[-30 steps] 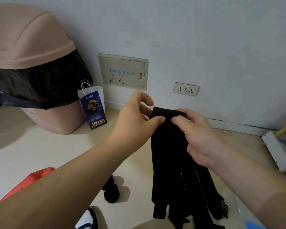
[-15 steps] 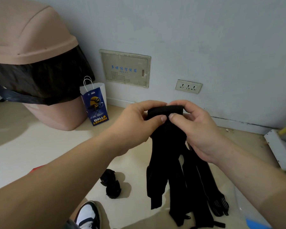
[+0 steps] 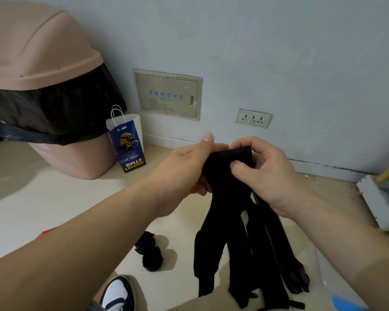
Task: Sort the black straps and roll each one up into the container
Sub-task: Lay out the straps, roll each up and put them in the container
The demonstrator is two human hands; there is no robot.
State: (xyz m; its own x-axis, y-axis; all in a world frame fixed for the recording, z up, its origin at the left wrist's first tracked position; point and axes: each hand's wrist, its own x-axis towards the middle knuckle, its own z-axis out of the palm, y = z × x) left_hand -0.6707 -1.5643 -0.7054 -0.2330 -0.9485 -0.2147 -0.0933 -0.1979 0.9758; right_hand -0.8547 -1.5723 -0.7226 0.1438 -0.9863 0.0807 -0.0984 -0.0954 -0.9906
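Head view: left hand [image 3: 189, 167] grips the folded top of the black straps [image 3: 234, 221]; right hand [image 3: 267, 176] pinches the same fold between thumb and fingers. Strap ends hang to the floor [image 3: 54, 198]. Paper bag [image 3: 128, 147] reads "BELL LEMON". Wall panel [image 3: 167, 95] bears blue characters, not legible.

The fingers of your left hand [image 3: 189, 167] vanish behind the black fabric straps [image 3: 227, 212], whose longest ends run off the bottom edge. The clear plastic container [image 3: 330, 286] is cropped at the lower right corner. The blue lettering on the beige wall panel [image 3: 166, 86] is too small to read.
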